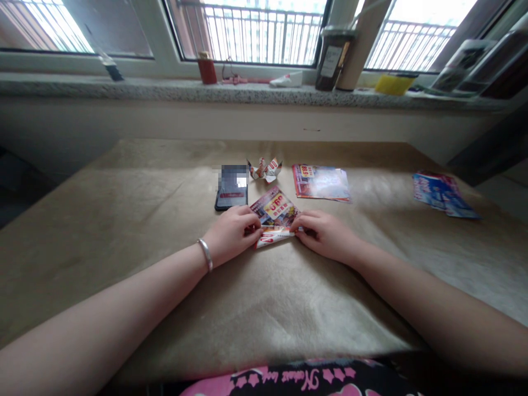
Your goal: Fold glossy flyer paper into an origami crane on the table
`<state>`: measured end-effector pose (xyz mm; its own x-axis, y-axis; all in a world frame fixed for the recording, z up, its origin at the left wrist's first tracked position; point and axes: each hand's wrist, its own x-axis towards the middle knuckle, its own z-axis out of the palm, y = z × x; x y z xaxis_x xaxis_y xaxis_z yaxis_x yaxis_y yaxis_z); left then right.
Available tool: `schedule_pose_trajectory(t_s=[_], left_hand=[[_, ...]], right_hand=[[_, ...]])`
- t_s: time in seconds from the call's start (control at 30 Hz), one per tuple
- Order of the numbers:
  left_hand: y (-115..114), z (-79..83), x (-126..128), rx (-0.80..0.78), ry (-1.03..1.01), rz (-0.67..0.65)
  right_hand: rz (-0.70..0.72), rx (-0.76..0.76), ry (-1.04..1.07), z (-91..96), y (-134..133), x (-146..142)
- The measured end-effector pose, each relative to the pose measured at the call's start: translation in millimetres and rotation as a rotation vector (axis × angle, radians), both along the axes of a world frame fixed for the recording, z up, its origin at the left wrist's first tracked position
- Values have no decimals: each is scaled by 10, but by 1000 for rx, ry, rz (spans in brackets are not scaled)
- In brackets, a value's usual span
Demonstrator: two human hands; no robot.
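A colourful printed flyer [275, 207] lies on the table in front of me, its near edge folded up into a white strip with red print. My left hand [234, 232], with a silver bangle at the wrist, pinches the left end of that fold. At the right end, the fingers of my right hand [324, 234] are closed on the paper too. Just beyond the flyer stands a folded paper figure [265, 170] with pointed tips. A dark phone [231, 190] lies beside it, close to my left hand, its screen partly blurred.
A stack of similar flyers [322, 182] lies beyond my right hand. More blue and red flyers [443, 193] are fanned at the table's right. Along the stone windowsill [157, 91] stand a red container [207, 69], a dark-filled jar [332, 59] and a yellow item [395, 84].
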<state>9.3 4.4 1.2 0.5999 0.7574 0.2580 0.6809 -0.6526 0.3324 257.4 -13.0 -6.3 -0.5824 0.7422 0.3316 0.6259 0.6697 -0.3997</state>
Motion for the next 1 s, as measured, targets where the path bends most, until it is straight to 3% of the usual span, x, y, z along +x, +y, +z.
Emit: schedule_pose_trajectory(t_s=[0.37,0.73,1.0], left_hand=[[7,-8,2,57,39,-4],[19,-50,-2,14,4,57],[49,-86,-26,61,-6,-23]], right_hand=[[29,92,-35,-30,31,7],[22,93,-78,-44,28,0],[12,110,-97,-40,21,-15]])
